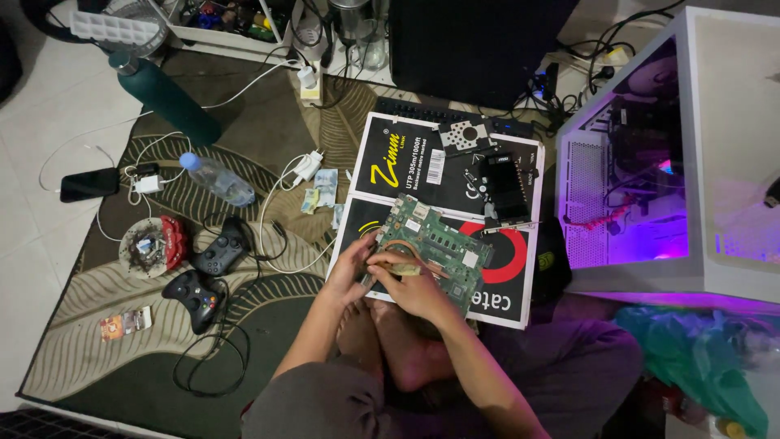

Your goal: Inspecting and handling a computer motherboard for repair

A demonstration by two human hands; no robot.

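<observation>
A green circuit board (435, 244) lies on a black and white cardboard box (406, 167) on the floor in front of me. My left hand (351, 270) grips the board's near left corner. My right hand (410, 280) rests on the board beside it, holding a small tan-handled tool against a copper pipe piece (406, 246). Whether the tool tip touches a screw is hidden by my fingers. A black graphics card (505, 189) and a metal bracket (465, 134) lie farther back on the box.
A lit white computer case (691, 162) stands open at right. Two black game controllers (207, 276), a plastic bottle (218, 180), an ashtray (146, 246), a phone (88, 184), banknotes (321, 191) and cables lie on the patterned rug at left. My bare feet (390, 341) are below the board.
</observation>
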